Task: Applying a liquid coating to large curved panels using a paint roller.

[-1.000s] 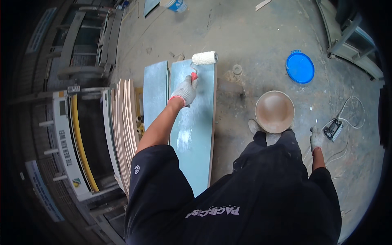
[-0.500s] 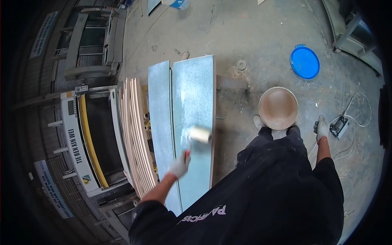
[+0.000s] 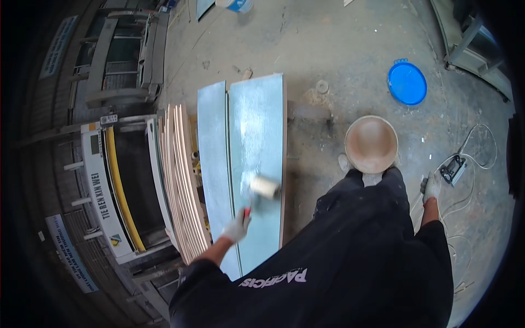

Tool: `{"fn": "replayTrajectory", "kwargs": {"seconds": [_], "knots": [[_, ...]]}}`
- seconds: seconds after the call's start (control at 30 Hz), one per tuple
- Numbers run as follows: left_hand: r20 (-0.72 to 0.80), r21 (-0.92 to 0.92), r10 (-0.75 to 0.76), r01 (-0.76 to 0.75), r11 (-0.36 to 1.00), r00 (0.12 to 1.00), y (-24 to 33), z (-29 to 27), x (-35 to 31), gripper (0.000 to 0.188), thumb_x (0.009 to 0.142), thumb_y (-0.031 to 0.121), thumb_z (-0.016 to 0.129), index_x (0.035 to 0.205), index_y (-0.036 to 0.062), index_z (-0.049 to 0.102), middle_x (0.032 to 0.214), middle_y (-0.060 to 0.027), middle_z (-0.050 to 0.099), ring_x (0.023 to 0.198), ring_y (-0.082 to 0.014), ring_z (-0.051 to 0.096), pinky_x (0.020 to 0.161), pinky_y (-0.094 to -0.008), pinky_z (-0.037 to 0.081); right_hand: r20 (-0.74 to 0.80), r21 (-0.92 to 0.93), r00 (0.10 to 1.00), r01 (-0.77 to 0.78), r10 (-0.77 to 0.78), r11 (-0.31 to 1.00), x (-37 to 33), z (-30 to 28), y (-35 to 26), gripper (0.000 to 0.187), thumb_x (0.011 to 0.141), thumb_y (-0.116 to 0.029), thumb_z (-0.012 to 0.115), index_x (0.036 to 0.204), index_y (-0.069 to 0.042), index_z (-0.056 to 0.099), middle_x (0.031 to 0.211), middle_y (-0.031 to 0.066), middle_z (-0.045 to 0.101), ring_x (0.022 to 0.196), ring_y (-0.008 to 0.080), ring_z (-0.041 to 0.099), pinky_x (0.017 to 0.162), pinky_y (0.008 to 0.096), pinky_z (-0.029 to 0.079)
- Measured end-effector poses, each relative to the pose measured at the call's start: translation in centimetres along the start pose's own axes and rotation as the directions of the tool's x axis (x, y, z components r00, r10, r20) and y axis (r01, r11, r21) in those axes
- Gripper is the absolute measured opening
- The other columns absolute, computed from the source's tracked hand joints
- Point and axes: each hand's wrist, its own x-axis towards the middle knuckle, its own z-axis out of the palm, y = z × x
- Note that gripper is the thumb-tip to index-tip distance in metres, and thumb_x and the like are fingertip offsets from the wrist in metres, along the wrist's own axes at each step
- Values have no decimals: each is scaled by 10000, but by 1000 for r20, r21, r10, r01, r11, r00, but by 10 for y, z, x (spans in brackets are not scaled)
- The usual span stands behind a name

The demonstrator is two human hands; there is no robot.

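My left hand (image 3: 237, 228), in a white work glove, is closed round the red handle of a paint roller (image 3: 265, 187). The roller's pale sleeve rests over a light blue-green panel (image 3: 262, 240) and is blurred by motion. A wet, shiny streak runs along the panel's middle beyond the sleeve. On its left lies a narrower panel of similar colour (image 3: 212, 131), with a thin gap between them. My right hand (image 3: 432, 187), also gloved, hangs at my right side with its fingers loosely stretched. A small dark patch next to it is unclear.
A round tub (image 3: 348, 143) stands by my feet. Beyond it a blue lid (image 3: 407, 83) lies on the floor. A corded power tool (image 3: 453, 170) lies right of my right hand. Wooden boards (image 3: 183, 180) stand stacked at left, next to a machine with a yellow strip (image 3: 123, 188).
My left hand has drawn the roller slightly nearer to me and to the left. My right hand has dropped back a little toward my body.
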Motion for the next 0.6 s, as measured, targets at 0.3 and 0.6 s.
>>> {"fn": "replayTrajectory", "kwargs": {"seconds": [0.3, 0.6], "knots": [[-409, 119, 293, -268, 956, 864, 171, -163, 193, 582, 1072, 526, 340, 1309, 29, 531, 1108, -390, 645, 1051, -537, 644, 926, -593, 493, -90, -71, 996, 7, -13, 997, -20, 15, -17, 228, 1059, -330, 543, 1152, -123, 570, 654, 1, 500, 440, 109, 467, 358, 267, 342], [-464, -810, 209, -508, 293, 861, 254, -206, 164, 348, 1008, 379, 627, 1016, 35, 579, 755, -96, 637, 612, -211, 648, 563, -373, 556, 50, -162, 979, 204, -198, 965, -36, 34, -53, 245, 1057, -340, 555, 1108, -104, 597, 674, -1, 542, 468, 104, 511, 389, 257, 410]]}}
